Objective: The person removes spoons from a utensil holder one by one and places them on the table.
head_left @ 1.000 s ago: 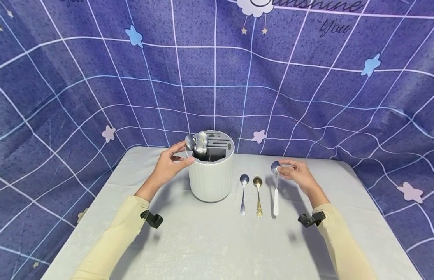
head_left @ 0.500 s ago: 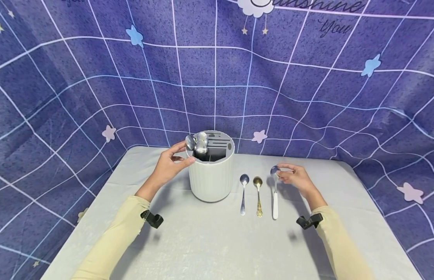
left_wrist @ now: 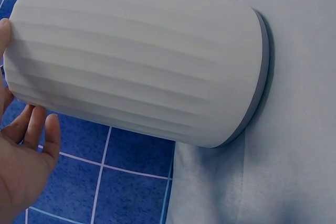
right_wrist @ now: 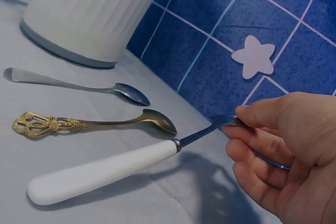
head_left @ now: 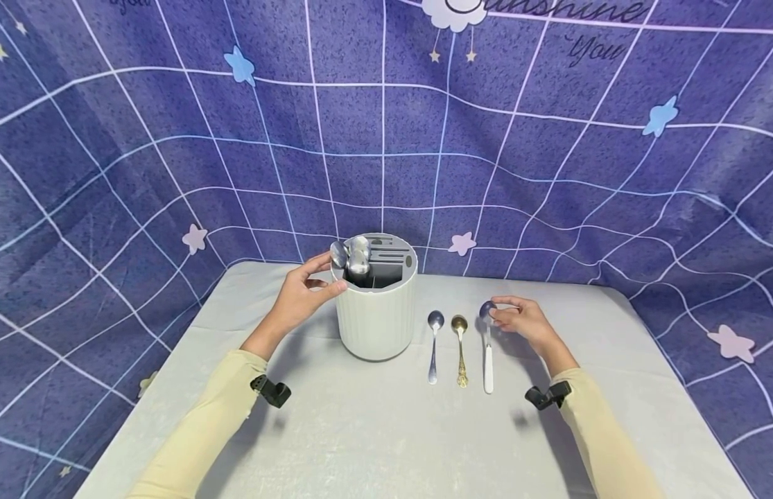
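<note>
My right hand (head_left: 523,321) pinches the bowl of a white-handled spoon (head_left: 489,367) between thumb and fingers. In the right wrist view the spoon's white handle (right_wrist: 105,171) slants over the cloth, and its bowl is mostly hidden by the fingers. Left of it lie a gold spoon (head_left: 459,346) with an ornate handle and a plain silver spoon (head_left: 433,346). My left hand (head_left: 304,292) holds the upper left side of a white ribbed utensil holder (head_left: 376,322), thumb in front and fingers toward the back. Several silver spoons (head_left: 358,262) stand bowl-up inside the holder's left compartments.
A pale grey cloth (head_left: 386,430) covers the table. Behind it and at both sides hangs a blue-purple curtain (head_left: 361,138) with grid lines and stars. The holder has a grey slotted insert (head_left: 392,256) at its top.
My right hand has shifted slightly left and toward me with the white-handled spoon, bringing it a little nearer the gold spoon. My left hand and the holder have stayed put.
</note>
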Available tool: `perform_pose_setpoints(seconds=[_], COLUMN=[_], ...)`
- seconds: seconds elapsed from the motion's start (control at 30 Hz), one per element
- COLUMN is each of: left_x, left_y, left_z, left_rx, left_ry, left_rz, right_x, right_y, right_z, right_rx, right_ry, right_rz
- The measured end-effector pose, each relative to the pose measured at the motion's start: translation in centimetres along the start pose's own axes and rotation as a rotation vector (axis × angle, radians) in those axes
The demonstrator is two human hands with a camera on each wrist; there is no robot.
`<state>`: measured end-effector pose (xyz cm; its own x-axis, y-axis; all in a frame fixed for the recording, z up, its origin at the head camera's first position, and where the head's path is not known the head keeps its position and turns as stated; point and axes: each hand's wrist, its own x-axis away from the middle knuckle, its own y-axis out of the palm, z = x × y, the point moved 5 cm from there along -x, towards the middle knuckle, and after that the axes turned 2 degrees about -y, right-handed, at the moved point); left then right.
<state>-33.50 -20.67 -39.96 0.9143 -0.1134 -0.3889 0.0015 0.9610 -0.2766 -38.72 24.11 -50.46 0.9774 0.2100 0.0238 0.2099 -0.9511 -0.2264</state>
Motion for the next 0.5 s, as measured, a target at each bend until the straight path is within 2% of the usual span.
perform_pose_setpoints(seconds=[0.3,0.5], left_x=[0.0,-0.1], left_y=[0.0,-0.1], left_z=[0.0,0.0], left_rx=[0.007,-0.001], left_ry=[-0.004,-0.005], left_rz=[0.004,-0.001], right_x=[-0.3,-0.6], right_y=[0.6,0.7], right_z=[0.5,1.2], right_rx=[0.031,0.058], right_ry=[0.009,0.024], right_rz=[-0.061,-0.062])
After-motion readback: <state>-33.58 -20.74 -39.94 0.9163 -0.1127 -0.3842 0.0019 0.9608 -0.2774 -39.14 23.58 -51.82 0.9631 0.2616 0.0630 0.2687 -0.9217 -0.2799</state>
